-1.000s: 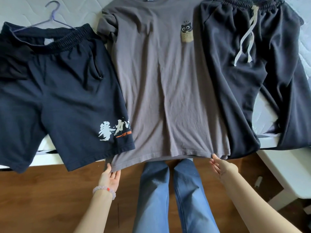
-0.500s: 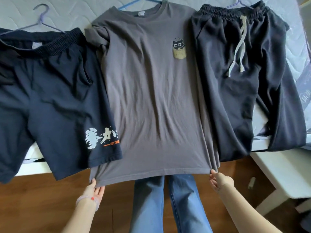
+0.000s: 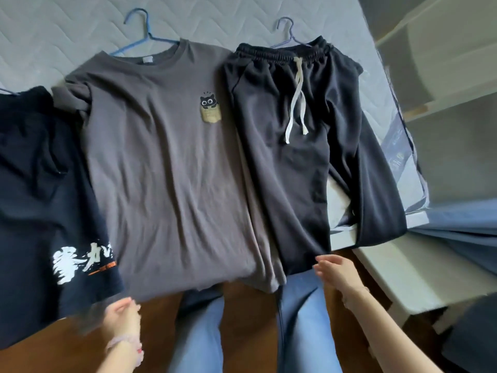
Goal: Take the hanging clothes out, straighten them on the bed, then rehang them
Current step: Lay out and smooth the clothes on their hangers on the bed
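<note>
A grey T-shirt (image 3: 166, 170) with a small cat print lies flat in the middle of the bed on a blue hanger (image 3: 139, 30). Its hem hangs over the near edge. Black sweatpants (image 3: 290, 184) with a white drawstring lie to its right on another hanger (image 3: 289, 30). Dark navy shorts (image 3: 40, 211) with white lettering lie to its left. My left hand (image 3: 122, 314), blurred, sits just below the shirt's left hem corner and holds nothing that I can see. My right hand (image 3: 336, 273) hovers with relaxed fingers beside the sweatpants' leg end.
The quilted mattress (image 3: 67, 36) is bare behind the clothes. A white bed frame (image 3: 398, 275) juts out at the right, with blue fabric (image 3: 457, 232) and white shelves (image 3: 443, 76) beyond. I stand on a wooden floor (image 3: 247, 319) against the bed.
Both hands have let go of the shirt's hem corners. The right hand has shifted right toward the sweatpants. The view has swung right, so the shorts sit further left.
</note>
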`<state>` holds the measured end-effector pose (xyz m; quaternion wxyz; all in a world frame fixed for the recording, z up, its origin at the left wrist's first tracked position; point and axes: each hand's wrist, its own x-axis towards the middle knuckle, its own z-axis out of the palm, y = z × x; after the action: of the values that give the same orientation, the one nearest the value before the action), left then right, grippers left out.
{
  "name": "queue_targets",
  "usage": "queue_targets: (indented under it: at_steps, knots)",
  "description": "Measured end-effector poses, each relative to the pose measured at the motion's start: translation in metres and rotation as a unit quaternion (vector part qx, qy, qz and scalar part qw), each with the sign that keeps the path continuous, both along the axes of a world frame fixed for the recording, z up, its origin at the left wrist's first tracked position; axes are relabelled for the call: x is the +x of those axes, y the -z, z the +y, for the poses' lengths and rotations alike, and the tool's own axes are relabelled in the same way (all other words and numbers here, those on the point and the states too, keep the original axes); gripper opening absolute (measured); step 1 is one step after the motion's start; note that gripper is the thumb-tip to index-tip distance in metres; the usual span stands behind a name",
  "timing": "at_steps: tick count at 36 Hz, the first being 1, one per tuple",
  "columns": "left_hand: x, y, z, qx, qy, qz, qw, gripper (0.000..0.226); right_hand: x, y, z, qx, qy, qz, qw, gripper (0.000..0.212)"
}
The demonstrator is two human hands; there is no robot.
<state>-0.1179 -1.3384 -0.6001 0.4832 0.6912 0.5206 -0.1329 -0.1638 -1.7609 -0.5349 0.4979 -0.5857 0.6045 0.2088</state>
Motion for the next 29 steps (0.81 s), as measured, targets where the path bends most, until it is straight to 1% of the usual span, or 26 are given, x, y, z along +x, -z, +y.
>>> queue_targets:
  at_steps: [2,4,7,10,13,14,16,18,21,22,24,25,27,28,29]
  knots:
    - [0.009,-0.023,-0.053,-0.036,0.045,-0.015,0.998,0.016,0.004,-0.002,-0.031,-0.027,-0.026,-0.027,0.999,0.017]
    - [0.017,-0.038,-0.112,-0.092,0.117,-0.012,0.989,0.016,0.011,-0.001,-0.059,-0.042,-0.044,-0.038,0.997,0.019]
    - [0.033,-0.05,-0.185,-0.136,0.169,-0.042,0.975,0.01,0.027,0.003,-0.091,-0.018,-0.087,-0.06,0.994,0.026]
    - [0.048,-0.049,-0.241,-0.123,0.194,-0.053,0.972,0.016,0.046,0.012,-0.109,0.012,-0.143,-0.076,0.987,0.019]
    - [0.058,-0.038,-0.282,-0.123,0.208,-0.049,0.969,0.028,0.063,0.025,-0.115,0.044,-0.18,-0.099,0.978,0.014]
    - [0.06,-0.036,-0.292,-0.124,0.21,-0.035,0.969,0.032,0.068,0.028,-0.113,0.063,-0.189,-0.107,0.974,0.015]
    - [0.059,-0.032,-0.309,-0.116,0.209,-0.006,0.971,0.04,0.077,0.033,-0.106,0.121,-0.186,-0.11,0.969,0.026]
    - [0.057,-0.027,-0.319,-0.1,0.194,0.014,0.976,0.044,0.084,0.033,-0.095,0.169,-0.177,-0.1,0.964,0.026]
    - [0.056,-0.021,-0.325,-0.105,0.137,0.045,0.984,0.045,0.09,0.035,-0.087,0.187,-0.157,-0.094,0.965,0.011]
    - [0.057,-0.022,-0.327,-0.124,0.113,0.053,0.984,0.045,0.091,0.035,-0.087,0.189,-0.152,-0.097,0.965,0.007]
    - [0.059,-0.024,-0.331,-0.198,0.036,0.062,0.977,0.044,0.09,0.036,-0.094,0.2,-0.142,-0.1,0.964,0.011]
    - [0.061,-0.023,-0.333,-0.244,-0.008,0.061,0.968,0.047,0.089,0.034,-0.099,0.209,-0.133,-0.101,0.963,0.01]
    - [0.064,-0.025,-0.337,-0.307,-0.068,0.065,0.947,0.053,0.086,0.03,-0.114,0.226,-0.111,-0.11,0.962,0.019]
    - [0.067,-0.028,-0.341,-0.318,-0.067,0.067,0.943,0.051,0.085,0.027,-0.123,0.236,-0.103,-0.12,0.959,0.02]
    - [0.069,-0.029,-0.347,-0.313,-0.047,0.073,0.946,0.045,0.083,0.025,-0.132,0.25,-0.091,-0.131,0.955,0.021]
